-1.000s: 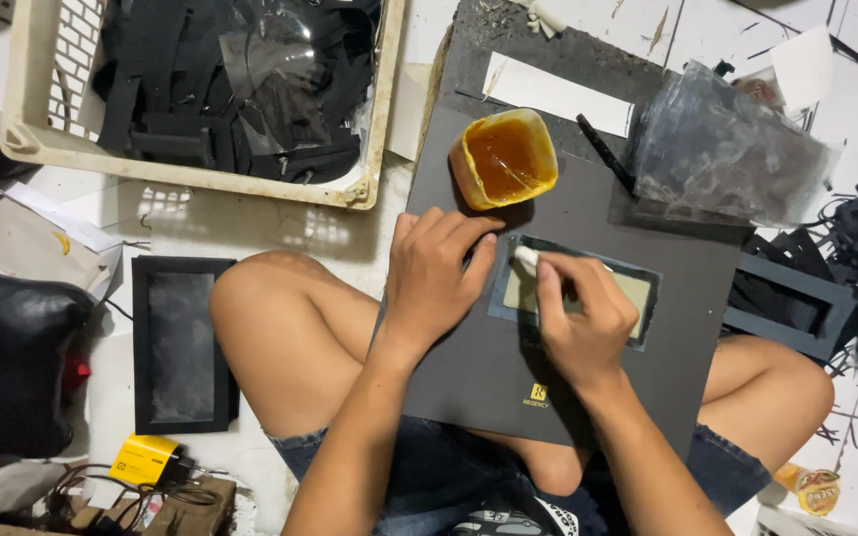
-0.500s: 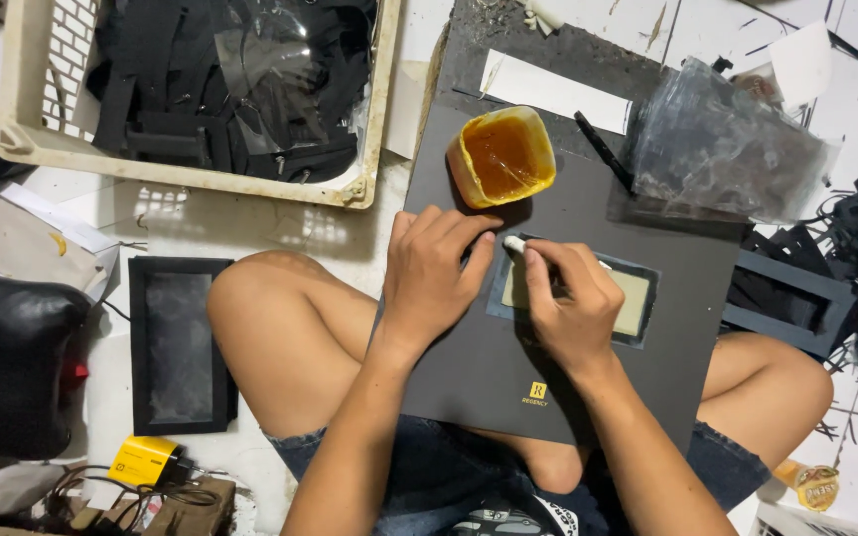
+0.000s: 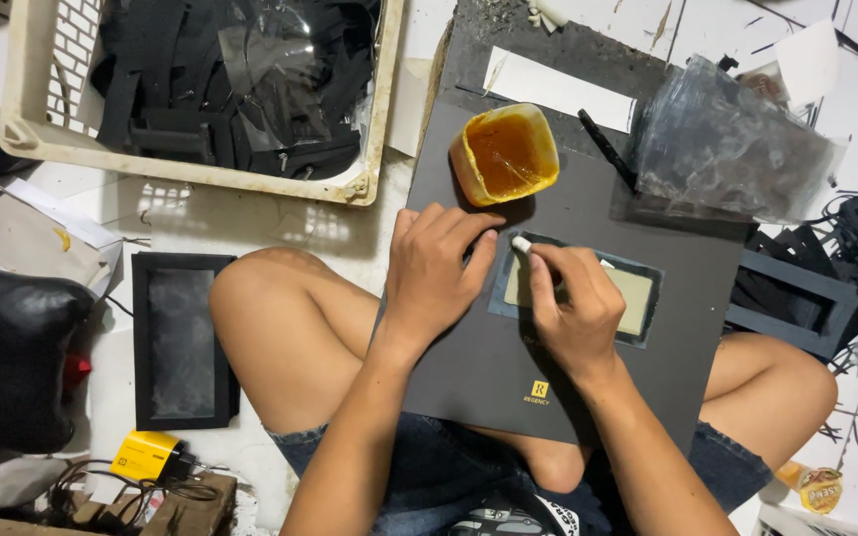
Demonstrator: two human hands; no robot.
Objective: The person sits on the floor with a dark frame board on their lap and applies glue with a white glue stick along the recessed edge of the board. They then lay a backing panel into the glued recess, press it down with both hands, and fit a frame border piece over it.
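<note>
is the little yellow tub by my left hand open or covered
Open. The yellow tub stands upright on the dark card, no lid on it, amber stuff showing inside.

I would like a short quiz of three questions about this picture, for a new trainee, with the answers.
1. True or false: the left hand lies flat on the dark board on the person's lap.
2. Which colour is the liquid in the small tub? A. amber B. blue C. green
3. What does the right hand pinch, and where is its tip?

Key
1. True.
2. A.
3. A small white applicator, with its tip at the upper left corner of the rectangular window cut in the board.
</note>
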